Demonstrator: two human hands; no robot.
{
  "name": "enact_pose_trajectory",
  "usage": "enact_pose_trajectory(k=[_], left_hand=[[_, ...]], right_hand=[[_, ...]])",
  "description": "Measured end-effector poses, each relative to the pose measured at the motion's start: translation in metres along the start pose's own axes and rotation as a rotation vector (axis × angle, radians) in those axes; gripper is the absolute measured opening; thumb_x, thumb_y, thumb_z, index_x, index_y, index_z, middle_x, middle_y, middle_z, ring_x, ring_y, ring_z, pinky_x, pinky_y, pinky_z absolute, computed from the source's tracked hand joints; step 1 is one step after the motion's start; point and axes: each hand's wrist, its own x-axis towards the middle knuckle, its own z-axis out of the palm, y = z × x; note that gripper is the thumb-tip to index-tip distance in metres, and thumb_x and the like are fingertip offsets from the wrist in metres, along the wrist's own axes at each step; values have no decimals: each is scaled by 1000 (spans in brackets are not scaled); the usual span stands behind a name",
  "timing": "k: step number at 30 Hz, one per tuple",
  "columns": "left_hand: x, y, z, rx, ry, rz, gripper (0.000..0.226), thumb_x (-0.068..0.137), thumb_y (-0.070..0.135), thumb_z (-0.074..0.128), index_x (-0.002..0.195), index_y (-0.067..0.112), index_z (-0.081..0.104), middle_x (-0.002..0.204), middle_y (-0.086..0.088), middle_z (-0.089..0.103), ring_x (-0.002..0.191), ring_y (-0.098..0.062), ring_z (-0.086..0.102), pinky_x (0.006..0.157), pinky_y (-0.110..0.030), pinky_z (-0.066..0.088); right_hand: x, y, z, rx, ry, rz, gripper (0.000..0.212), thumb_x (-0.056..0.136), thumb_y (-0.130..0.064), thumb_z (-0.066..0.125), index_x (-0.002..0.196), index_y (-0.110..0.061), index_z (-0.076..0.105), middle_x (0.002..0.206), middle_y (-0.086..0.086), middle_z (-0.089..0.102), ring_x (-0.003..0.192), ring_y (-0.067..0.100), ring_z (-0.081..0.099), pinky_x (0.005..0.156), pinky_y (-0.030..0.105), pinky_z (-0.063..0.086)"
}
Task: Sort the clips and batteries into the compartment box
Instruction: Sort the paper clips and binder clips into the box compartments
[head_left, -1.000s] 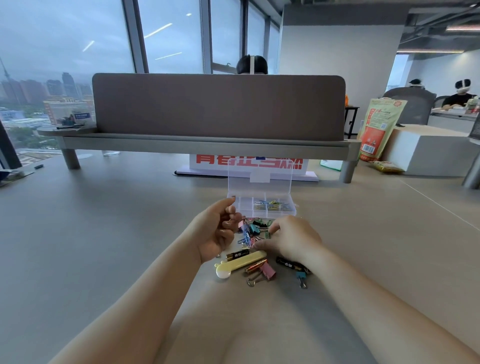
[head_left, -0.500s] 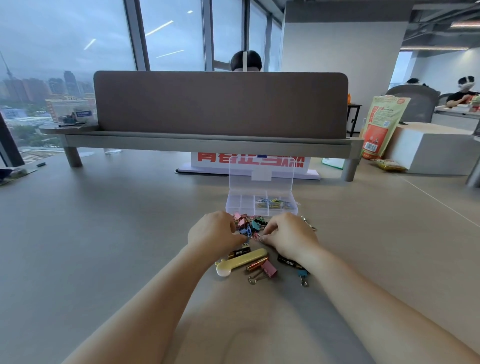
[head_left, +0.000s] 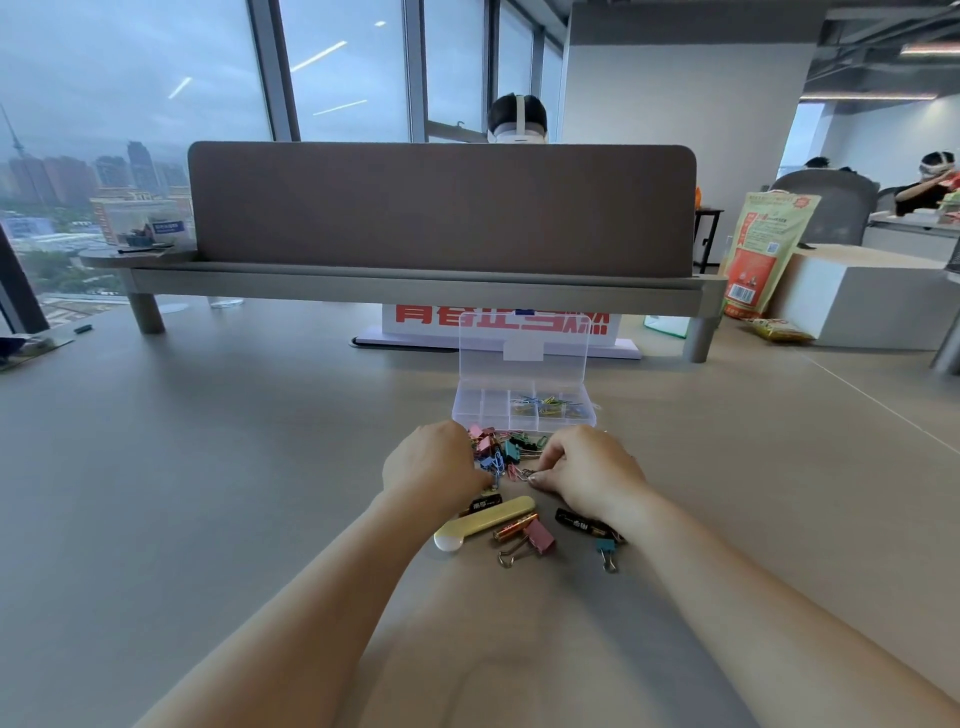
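- Where the table (head_left: 208, 519) lies nearest, a teal binder clip (head_left: 605, 547) and a pink binder clip (head_left: 539, 535) sit apart, with a copper battery (head_left: 513, 528) touching the pink one.
- Just beyond, a cream plastic stick (head_left: 485, 522) lies slantwise, with a black battery (head_left: 485, 504) along its far side. A second black battery (head_left: 579, 521) runs under the right wrist.
- The left hand (head_left: 431, 465) is knuckles-up, fingers curled down into the left side of the clip pile (head_left: 506, 449); whether they grip anything cannot be told.
- The right hand (head_left: 592, 470) has bent fingers, its thumb tip beside small wire clips at the pile's near edge; a pinch cannot be made out.
- The compartment box (head_left: 467, 410) stands just behind the pile, its lid (head_left: 523, 374) upright, with paper clips (head_left: 545, 405) in its right-hand compartments.
- Farther back rises a brown divider panel (head_left: 441, 208).
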Motion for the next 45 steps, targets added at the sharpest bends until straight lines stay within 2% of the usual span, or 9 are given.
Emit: enact_pose_trajectory(k=[5,12,17,22,26,29,35,40,45], left_hand=[[4,-2,7,-87,-30,-10,20,78,29,66,75,9,66,76,-4,67,68,-21,63,55,-28,48],[4,-2,11,-43,5,48,18,82,21,55,83,9,69,89,-5,69,71,-22,60,53,-26,43],[4,-2,8,-135,27,56,23,86,21,49,78,5,64,76,-10,62,61,-20,46,52,-26,37],[4,1,-8,-807,-164,-171,23,90,17,44,67,12,42,57,-1,33,46,-15,24,43,-21,22],[3,-5,-19,-1629,-464,-414,21,86,11,36,65,14,40,57,-2,42,37,-7,27,27,-12,20],[1,-7,-22,-1837,-538,-434,19,84,12,33,67,12,42,59,-6,46,36,-7,30,26,-11,23],[-2,-2,-21,-1501,-426,-298,26,97,25,41,87,10,60,55,3,45,38,-4,28,31,-13,17],[-4,-1,-6,-538,-110,49,20,83,35,67,86,15,68,63,6,48,53,-8,39,52,-23,37],[-12,8,-1,-177,-38,182,22,76,47,69,82,26,69,70,15,48,68,-8,49,52,-23,35]], right_hand=[[5,-1,5,-150,-79,-16,19,91,-28,58,90,-11,66,89,5,69,86,23,62,74,34,48],[16,4,5,-165,-194,-2,25,92,-23,53,83,-2,64,76,19,60,68,20,45,62,30,36],[12,7,-2,32,-194,-47,31,94,-23,52,72,-5,63,62,1,53,62,19,44,59,27,36],[10,10,-19,607,-293,113,23,95,-19,50,73,-15,44,58,-1,32,43,10,26,37,19,22],[10,13,-27,1333,-439,302,21,88,-16,41,69,-17,33,59,-2,33,36,4,25,30,13,12],[8,15,-26,1509,-400,331,6,70,-15,40,68,-14,35,60,3,40,36,6,29,30,11,12],[8,20,-25,1316,-389,277,14,80,-7,45,69,-15,42,62,0,45,38,4,29,32,12,11],[3,15,-23,781,-275,165,13,81,-12,70,77,-13,58,59,-4,44,40,4,31,34,14,20],[-3,7,-23,157,-261,30,18,74,-27,79,64,-17,67,64,-8,61,65,10,55,55,21,38]])
